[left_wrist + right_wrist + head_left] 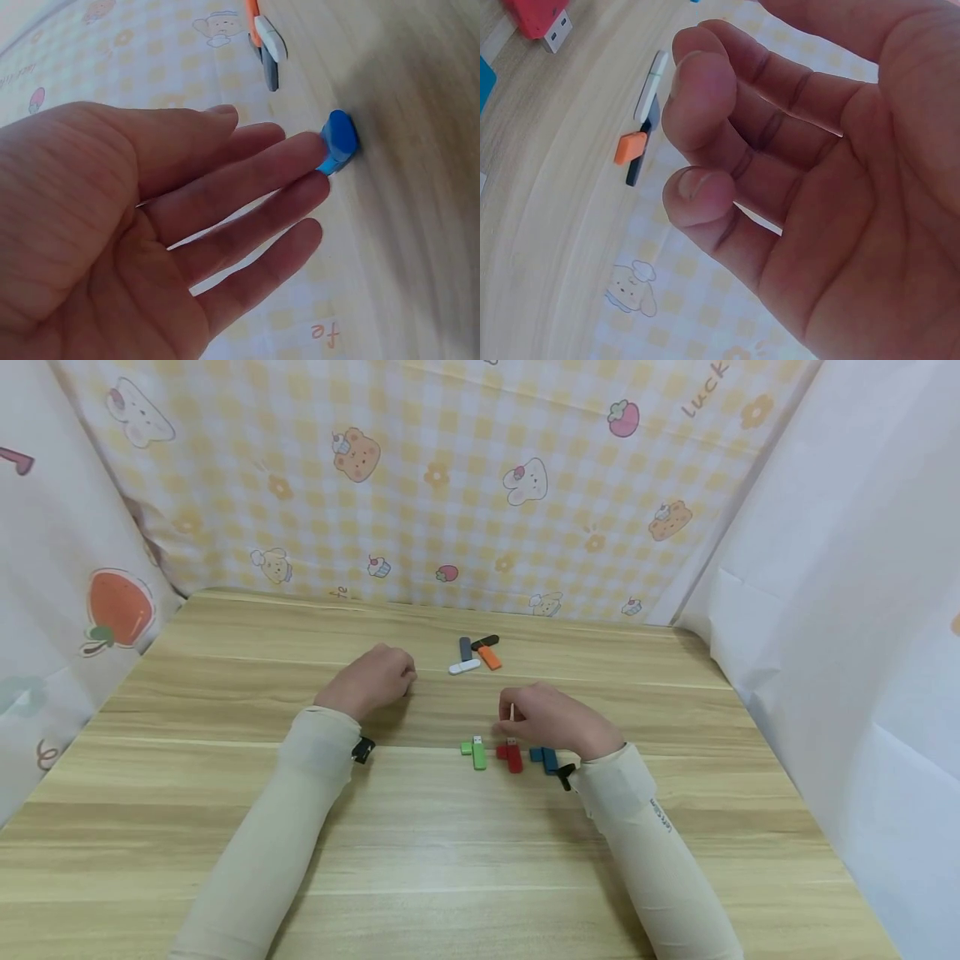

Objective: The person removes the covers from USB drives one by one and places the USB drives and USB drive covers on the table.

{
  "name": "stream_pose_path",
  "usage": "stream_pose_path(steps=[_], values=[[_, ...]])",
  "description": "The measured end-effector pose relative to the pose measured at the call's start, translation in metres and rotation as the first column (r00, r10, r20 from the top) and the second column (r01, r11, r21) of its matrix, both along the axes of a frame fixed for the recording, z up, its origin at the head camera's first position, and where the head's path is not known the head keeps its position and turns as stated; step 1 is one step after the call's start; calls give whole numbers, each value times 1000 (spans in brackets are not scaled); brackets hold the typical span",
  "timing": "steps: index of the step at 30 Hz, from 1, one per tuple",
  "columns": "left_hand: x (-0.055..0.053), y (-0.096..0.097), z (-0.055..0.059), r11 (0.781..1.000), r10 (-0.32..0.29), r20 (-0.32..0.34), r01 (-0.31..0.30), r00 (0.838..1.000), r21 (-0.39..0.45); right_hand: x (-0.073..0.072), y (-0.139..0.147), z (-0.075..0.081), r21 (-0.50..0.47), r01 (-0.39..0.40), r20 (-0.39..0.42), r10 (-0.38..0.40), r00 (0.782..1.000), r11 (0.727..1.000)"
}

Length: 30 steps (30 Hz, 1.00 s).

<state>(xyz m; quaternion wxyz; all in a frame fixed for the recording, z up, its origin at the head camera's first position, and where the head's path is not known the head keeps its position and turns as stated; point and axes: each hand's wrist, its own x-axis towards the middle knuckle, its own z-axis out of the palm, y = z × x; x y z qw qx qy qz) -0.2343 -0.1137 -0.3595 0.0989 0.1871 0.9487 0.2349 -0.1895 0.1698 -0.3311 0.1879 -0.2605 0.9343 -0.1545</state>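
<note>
Two hands are over the wooden table [225, 827], both in pale sleeves. At centre-left of the head view, the left hand [371, 681] rests knuckles-up on the wood. Its wrist camera shows the fingers nearly straight and lightly spread, and one fingertip [304, 150] touches a small blue piece [339, 141] lying on the table. Nothing is gripped there; it's only a touch. From the head camera that blue piece is hidden under the hand.

Moving right, just above centre, there's a tight cluster of four sticks touching or overlapping: a grey stick [466, 648], a black stick [485, 642], an orange stick [489, 657] and a white stick [464, 667].

Below centre a row lies side by side. First is a green USB stick [478, 755] with its green cap [466, 748] right next to it. Then comes a red USB stick [513, 758] with its metal plug bared, and then a dark blue USB stick [550, 761], partly under the wrist.

Right of centre, the right hand [551, 718] hovers just above the red stick with its fingers curled in. Its wrist camera shows the thumb and forefinger bent towards each other with a gap between them. The head view shows a pale sliver at the fingertips, and I cannot tell whether anything is pinched.
</note>
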Motion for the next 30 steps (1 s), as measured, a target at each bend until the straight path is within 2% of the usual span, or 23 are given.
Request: stream_pose_path(steps=[5, 11, 14, 19, 23, 30], values=[[1, 1, -2, 998, 41, -18, -42, 999, -47, 0, 1, 0, -6, 1, 4, -1, 1000, 1000], [1, 5, -9, 988, 129, 70, -122, 989, -99, 1, 1, 1, -3, -6, -4, 6, 1000, 1000], [1, 7, -12, 983, 157, 86, -148, 984, -107, 1, 1, 1, -3, -6, -5, 6, 1000, 1000], [-1, 7, -14, 979, 174, 71, -165, 982, -119, 1, 1, 1, -7, -1, 0, 1, 1000, 1000], [-1, 5, -14, 981, 162, 67, -154, 984, -121, 1, 1, 2, -13, 2, 0, -2, 1000, 1000], [4, 6, -2, 986, 159, 60, -156, 985, -51, 0, 4, 1, -24, -2, -10, 2, 1000, 1000]])
